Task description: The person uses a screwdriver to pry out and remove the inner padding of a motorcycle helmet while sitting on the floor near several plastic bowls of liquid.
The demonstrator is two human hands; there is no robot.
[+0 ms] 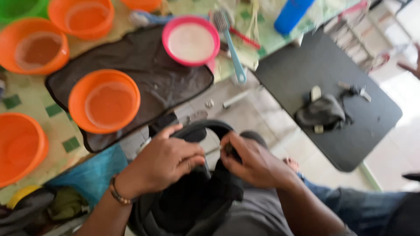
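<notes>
My left hand [168, 161] and my right hand [251, 161] both grip a black bag [192, 199] that rests on my lap. The left hand holds its curved upper rim on the left side. The right hand pinches the rim on the right, with a small dark piece between thumb and fingers. The bag's opening faces up between my hands; its inside is too dark to make out. A beaded bracelet circles my left wrist.
Several orange bowls [105, 100] and a pink bowl [191, 40] stand on a table with a dark cloth [162, 78]. A blue brush [234, 52] and a blue cup [291, 15] lie beyond. A black table [323, 65] with a dark pouch [321, 112] stands at right.
</notes>
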